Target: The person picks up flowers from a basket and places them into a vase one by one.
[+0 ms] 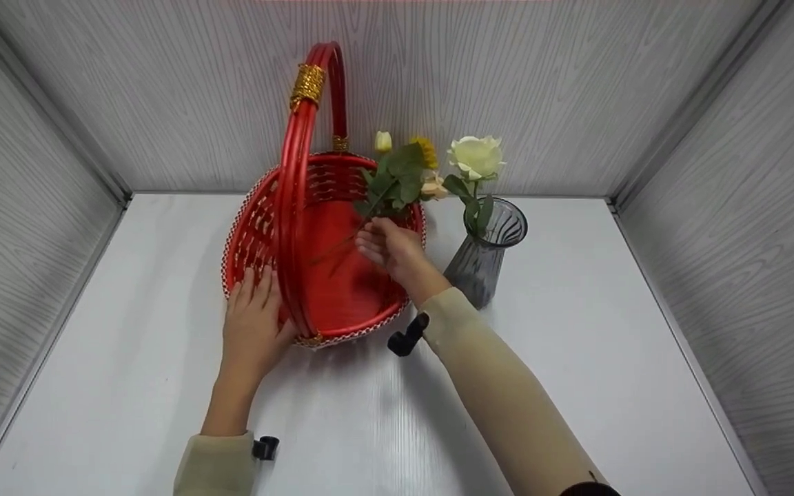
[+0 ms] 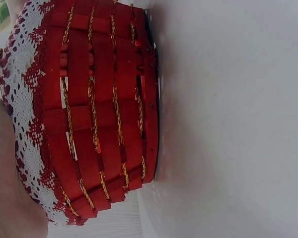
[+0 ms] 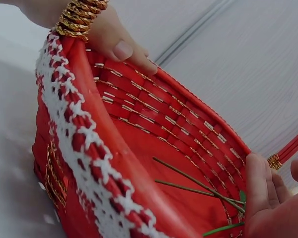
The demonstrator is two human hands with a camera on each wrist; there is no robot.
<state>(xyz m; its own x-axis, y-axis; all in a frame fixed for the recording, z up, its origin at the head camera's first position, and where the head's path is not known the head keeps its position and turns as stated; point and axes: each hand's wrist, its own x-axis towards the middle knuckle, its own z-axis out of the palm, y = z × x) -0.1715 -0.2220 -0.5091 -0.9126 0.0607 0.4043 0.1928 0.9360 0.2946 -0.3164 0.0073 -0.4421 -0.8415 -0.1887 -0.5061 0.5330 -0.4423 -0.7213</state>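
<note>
My left hand [image 1: 252, 331] rests on the near left rim of a red woven basket [image 1: 342, 303], its fingers inside and thumb near the handle's base. In the right wrist view, that hand's fingertips [image 3: 124, 49] lie over the rim. My right hand [image 1: 397, 255] is above the basket's right side, beside the green stems [image 3: 198, 186] of artificial flowers. Its fingers are loosely bent and its thumb stands apart; no stem shows between them. A cream tulip [image 1: 383, 142], a yellow flower [image 1: 424, 151] and a peach flower [image 1: 433, 186] lean over the back right rim among green leaves [image 1: 400, 176].
A grey glass vase [image 1: 480, 269] stands right of the basket, close to my right forearm, with a white rose [image 1: 477, 157] in it. The basket's tall red handle [image 1: 293, 172] arches between my hands. Grey wood-grain panels [image 1: 542, 83] bound the white table [image 1: 597, 344].
</note>
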